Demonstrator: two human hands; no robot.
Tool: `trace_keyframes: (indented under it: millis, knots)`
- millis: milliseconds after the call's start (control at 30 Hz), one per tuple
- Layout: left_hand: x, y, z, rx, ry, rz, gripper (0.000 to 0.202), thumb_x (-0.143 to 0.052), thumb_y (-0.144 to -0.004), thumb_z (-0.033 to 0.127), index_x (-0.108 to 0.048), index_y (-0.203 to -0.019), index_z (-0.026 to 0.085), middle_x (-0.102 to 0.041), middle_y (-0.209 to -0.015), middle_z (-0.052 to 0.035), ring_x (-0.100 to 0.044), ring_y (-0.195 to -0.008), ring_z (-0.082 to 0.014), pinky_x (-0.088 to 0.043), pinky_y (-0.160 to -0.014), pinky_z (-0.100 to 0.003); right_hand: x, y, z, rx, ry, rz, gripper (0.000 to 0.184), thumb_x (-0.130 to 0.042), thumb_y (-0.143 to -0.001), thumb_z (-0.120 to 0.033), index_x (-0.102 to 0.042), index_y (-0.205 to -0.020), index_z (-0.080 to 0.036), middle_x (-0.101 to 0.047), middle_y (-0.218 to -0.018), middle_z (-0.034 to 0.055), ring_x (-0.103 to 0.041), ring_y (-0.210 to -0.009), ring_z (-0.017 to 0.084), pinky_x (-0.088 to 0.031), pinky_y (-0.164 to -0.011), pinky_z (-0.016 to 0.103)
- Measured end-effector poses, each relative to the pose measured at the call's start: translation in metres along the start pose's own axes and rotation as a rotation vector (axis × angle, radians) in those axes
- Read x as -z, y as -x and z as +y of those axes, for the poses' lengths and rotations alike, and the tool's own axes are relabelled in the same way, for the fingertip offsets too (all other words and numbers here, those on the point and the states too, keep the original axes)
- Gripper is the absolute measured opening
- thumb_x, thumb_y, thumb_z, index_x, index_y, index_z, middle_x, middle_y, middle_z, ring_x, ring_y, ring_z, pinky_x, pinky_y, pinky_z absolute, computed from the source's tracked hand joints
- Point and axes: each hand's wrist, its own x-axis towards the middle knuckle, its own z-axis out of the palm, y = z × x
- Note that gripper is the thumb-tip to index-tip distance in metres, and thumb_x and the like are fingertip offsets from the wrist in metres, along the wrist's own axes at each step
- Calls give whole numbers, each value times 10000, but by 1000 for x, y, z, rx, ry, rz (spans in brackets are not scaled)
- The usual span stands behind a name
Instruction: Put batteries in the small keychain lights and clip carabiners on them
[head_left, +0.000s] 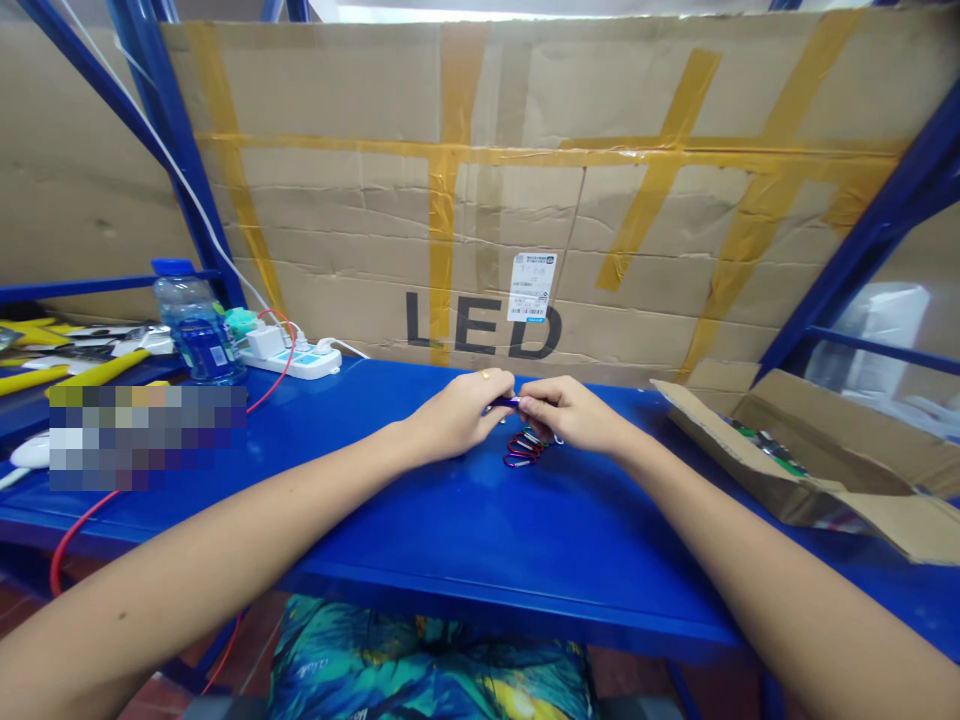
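Observation:
My left hand (463,412) is closed around a small, slim, dark purple object (504,403) with a shiny surface. At its right end, the thumb and fingers of my right hand (570,414) pinch it. Most of the object is covered by the fingers, so its exact kind does not show. Just below my hands, several small carabiners (523,447) in red, purple and green lie close together on the blue table (465,530). Part of this group is hidden behind my right hand.
An open cardboard box (780,490) with small green and dark pieces stands at right. To the left are a bottle (196,325), a white power strip (304,360), a red cable (86,520) and yellow-handled tools (97,375). Large cardboard (337,230) stands behind the table.

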Motion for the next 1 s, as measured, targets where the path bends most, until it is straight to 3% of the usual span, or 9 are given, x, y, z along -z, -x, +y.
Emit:
trace_keyframes:
  millis: [67,267,433,567,800,900,1000]
  knots:
    - [1,0,2,-9,-29,3,64,-513,-911,223,-549,-890,174,-607,-866,-45,-574,-814,-174,-447,-728,-299,0,0,-2,-21,-24,6,302,-457,-905,-358,-514,-658,-192,-521,-496,-21,-473,-484,133,-345,-503,257]
    - [3,-5,6,72,-72,-7,264,-355,-980,225,-582,-863,158,-614,-878,-75,-588,-850,-193,-462,-801,-346,2,0,-4,91,208,103,312,-452,-913,-308,-531,-639,-181,-485,-508,-23,-407,-523,120,-293,-532,259]
    - [4,-3,4,161,51,-99,152,-483,-952,274,-591,-926,170,-678,-865,-52,-623,-794,-188,-459,-704,-310,0,0,-3,97,233,60,300,-460,-904,-288,-534,-635,-178,-514,-540,-15,-434,-547,122,-305,-553,257]
    - [4,-2,6,138,92,-56,91,-523,-926,256,-568,-910,178,-677,-868,-40,-620,-784,-177,-447,-678,-294,-1,0,-2,44,153,37,305,-457,-909,-315,-549,-653,-179,-546,-546,-9,-471,-552,131,-334,-555,253]
    - [0,-5,7,158,-30,-81,229,-388,-963,221,-604,-928,157,-675,-950,-92,-624,-895,-210,-475,-809,-350,2,-1,1,87,217,69,317,-466,-915,-326,-564,-654,-174,-505,-524,-21,-420,-530,119,-306,-540,251]
    - [1,-5,6,189,-14,-159,280,-391,-969,230,-631,-846,155,-691,-857,-80,-634,-808,-204,-470,-752,-334,1,0,1,87,235,52,308,-480,-905,-297,-549,-629,-178,-523,-537,-17,-431,-540,118,-315,-549,248]
    - [2,-4,5,206,55,-163,239,-453,-956,245,-653,-854,164,-710,-839,-57,-642,-769,-188,-456,-707,-301,0,0,1,63,220,28,302,-484,-898,-278,-545,-620,-179,-546,-540,-11,-467,-554,124,-335,-565,248]
